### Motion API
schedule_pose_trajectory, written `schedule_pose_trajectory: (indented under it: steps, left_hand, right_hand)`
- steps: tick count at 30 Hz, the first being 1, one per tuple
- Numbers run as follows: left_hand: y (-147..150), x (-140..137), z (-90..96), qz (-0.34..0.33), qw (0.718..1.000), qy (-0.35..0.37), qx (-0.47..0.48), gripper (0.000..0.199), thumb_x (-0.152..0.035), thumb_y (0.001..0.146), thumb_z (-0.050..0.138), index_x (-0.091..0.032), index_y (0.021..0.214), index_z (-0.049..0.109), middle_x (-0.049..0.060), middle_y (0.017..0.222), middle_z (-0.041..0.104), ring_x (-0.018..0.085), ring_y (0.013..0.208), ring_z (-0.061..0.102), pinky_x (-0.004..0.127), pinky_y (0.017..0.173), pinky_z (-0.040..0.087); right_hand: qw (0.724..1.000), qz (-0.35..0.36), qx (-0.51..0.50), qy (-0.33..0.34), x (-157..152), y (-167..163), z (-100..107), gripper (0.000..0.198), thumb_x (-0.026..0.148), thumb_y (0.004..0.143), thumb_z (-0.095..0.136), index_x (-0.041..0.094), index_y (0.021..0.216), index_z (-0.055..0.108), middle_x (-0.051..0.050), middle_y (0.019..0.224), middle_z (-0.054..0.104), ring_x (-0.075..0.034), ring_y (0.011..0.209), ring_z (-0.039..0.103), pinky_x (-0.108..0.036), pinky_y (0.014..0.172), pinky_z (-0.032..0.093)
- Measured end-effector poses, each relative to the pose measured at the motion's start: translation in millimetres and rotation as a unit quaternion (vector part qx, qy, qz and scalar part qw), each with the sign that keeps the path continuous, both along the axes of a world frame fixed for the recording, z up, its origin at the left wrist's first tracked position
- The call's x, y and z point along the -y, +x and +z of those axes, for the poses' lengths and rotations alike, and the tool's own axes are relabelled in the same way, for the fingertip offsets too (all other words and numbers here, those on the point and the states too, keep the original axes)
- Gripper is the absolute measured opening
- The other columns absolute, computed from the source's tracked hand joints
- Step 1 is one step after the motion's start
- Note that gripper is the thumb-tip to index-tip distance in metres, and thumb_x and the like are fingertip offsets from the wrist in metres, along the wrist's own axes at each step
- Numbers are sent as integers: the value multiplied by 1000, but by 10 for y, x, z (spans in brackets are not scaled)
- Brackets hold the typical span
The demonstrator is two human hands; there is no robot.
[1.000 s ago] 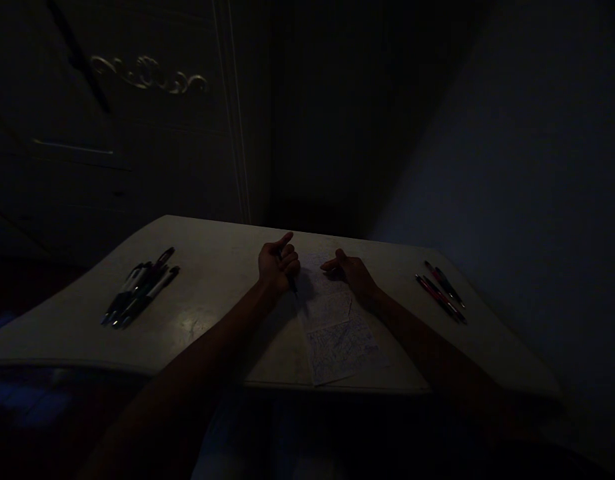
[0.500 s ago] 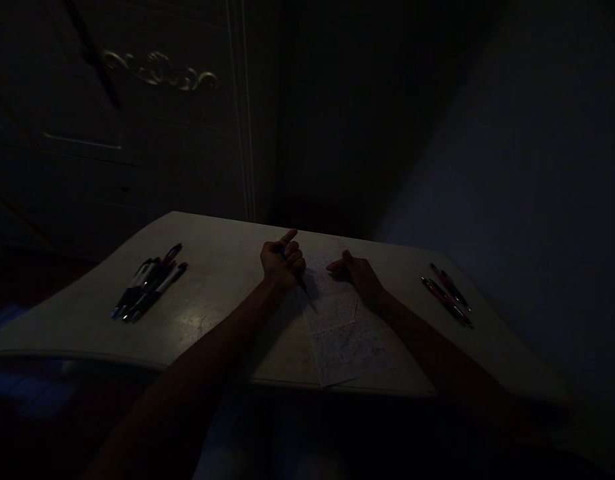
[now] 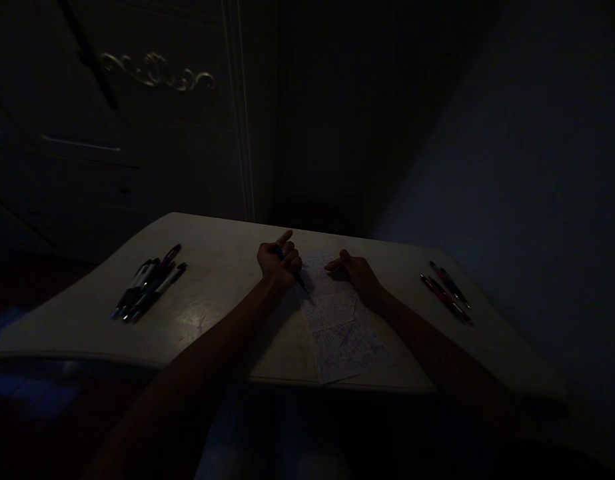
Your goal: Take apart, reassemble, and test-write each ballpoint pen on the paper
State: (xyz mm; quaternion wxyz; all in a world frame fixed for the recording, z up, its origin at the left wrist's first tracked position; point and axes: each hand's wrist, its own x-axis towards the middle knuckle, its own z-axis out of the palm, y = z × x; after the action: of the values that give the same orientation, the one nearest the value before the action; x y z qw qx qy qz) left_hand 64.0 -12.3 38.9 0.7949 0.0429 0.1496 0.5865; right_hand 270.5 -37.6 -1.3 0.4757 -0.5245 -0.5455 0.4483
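In dim light my left hand [image 3: 280,261] is closed around a dark pen [image 3: 300,283], palm side up, with one finger pointing away from the others. The pen's tip slants down to the right over a sheet of paper [image 3: 350,350] covered in dense scribbles or writing. My right hand [image 3: 358,275] lies at the paper's right side, its fingers loosely bent and pointing left with nothing visible in them. Part of the sheet's upper right is hidden beneath that hand.
Several pens [image 3: 150,287] lie in a bunch on the left of the white table [image 3: 222,247]. A few more pens [image 3: 447,297] rest at its right. A cabinet with scroll ornament [image 3: 157,73] stands behind, and a wall [image 3: 537,167] borders the right.
My left hand has shifted slightly left with the pen still in its grip. My right hand has hardly moved, and the paper and loose pens lie as before.
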Motion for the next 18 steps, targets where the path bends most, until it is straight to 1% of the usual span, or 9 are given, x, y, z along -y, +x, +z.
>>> schedule_pose_trajectory:
  steps: [4, 8, 12, 14, 16, 18]
  left_hand:
    - [-6, -15, -17, 4, 1000, 12, -3, 24, -24, 82, 36, -15, 80, 58, -8, 50, 31, 6, 30, 21, 19, 30, 14]
    - [-22, -19, -23, -1, 1000, 22, 5, 27, -28, 86, 35, -15, 75, 56, -8, 50, 30, 6, 30, 22, 19, 31, 14]
    - [-30, -20, -28, -14, 999, 44, 1, 39, -37, 92, 31, -14, 78, 59, -7, 51, 32, 6, 31, 22, 19, 32, 16]
    - [-14, -14, -22, -24, 998, 61, -11, 44, -41, 93, 30, -13, 84, 62, -5, 52, 36, 8, 33, 26, 20, 34, 20]
    - [24, 8, 1, -32, 996, 80, -31, 46, -43, 93, 31, -12, 89, 65, -2, 57, 45, 11, 39, 37, 22, 38, 29]
    - [80, 48, 42, -40, 992, 101, -63, 43, -40, 91, 34, -12, 92, 67, 3, 65, 54, 14, 48, 48, 25, 45, 40]
  right_hand:
    - [1000, 1, 3, 2, 7, 5, -5, 69, 81, 81, 57, 15, 77, 79, -14, 85, 77, -21, 73, 71, -38, 78, 57]
    - [1000, 6, 7, 1, 3, 22, -36, 68, 79, 84, 55, 15, 80, 79, -14, 87, 77, -20, 74, 70, -36, 79, 57]
    - [1000, 14, 23, 9, 5, 25, -45, 65, 76, 87, 53, 15, 81, 78, -14, 94, 76, -20, 80, 69, -36, 80, 56]
    - [998, 23, 39, 34, 12, 14, -10, 61, 74, 88, 54, 17, 85, 78, -13, 99, 75, -21, 86, 68, -35, 78, 55]
    - [993, 48, 69, 85, 26, -9, 52, 56, 71, 87, 57, 19, 90, 78, -12, 102, 74, -22, 90, 66, -35, 78, 54]
    - [981, 77, 106, 142, 54, -47, 121, 51, 68, 85, 62, 21, 91, 79, -10, 99, 74, -22, 89, 65, -37, 80, 53]
